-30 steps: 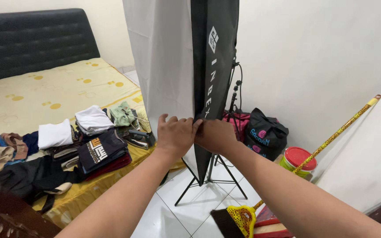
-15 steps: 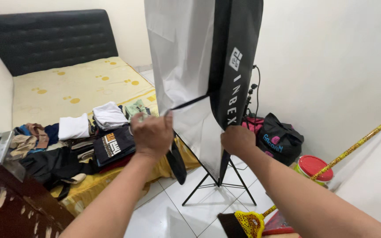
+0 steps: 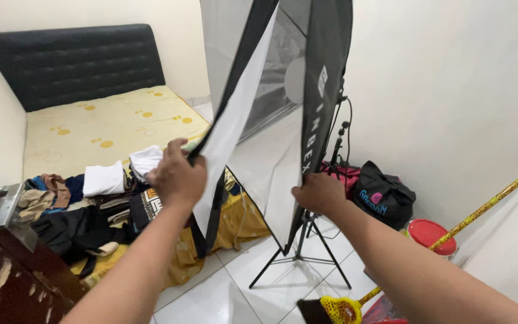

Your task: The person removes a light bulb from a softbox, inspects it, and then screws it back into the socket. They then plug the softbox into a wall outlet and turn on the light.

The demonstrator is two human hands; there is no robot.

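Observation:
A tall black softbox (image 3: pixel 325 90) stands on a black tripod light stand (image 3: pixel 300 252) in front of me. My left hand (image 3: pixel 178 174) grips the edge of its white front diffuser cloth (image 3: pixel 232 126) and holds it peeled away to the left, so the silvery inside shows. My right hand (image 3: pixel 319 193) grips the softbox's black lower right edge. A cable runs down the stand behind the box.
A bed (image 3: pixel 109 129) with a yellow sheet and black headboard lies at the left, with folded clothes (image 3: pixel 106 179) piled at its foot. A black bag (image 3: pixel 385 195), a red-lidded bucket (image 3: pixel 430 234) and a yellow broom (image 3: pixel 451 234) stand by the right wall. A dark wooden piece (image 3: pixel 7 270) is at lower left.
My hands were together at the softbox's lower seam. The left hand has pulled the white cloth away to the left, opening the front; the right hand stays on the black edge.

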